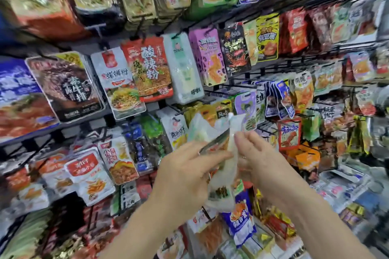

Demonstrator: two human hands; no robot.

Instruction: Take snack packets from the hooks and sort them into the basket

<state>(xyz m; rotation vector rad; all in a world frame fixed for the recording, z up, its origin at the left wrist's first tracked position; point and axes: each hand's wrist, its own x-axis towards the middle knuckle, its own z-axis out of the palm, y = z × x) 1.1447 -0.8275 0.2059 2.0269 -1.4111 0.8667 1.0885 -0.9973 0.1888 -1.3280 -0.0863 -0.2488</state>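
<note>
Black wire hook racks [294, 60] packed with hanging packs fill the wall; basket not in view, so sorted count unknown. Left hand [185, 172] and right hand [259, 157] both pinch pale translucent snack packets [221, 183], seemingly off the hooks. Hook tips and packs crowd close; free room only back toward the person.

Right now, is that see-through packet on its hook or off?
In hand: the left hand and right hand both pinch the pale packet. Whether its top hangs free, I cannot tell.
</note>
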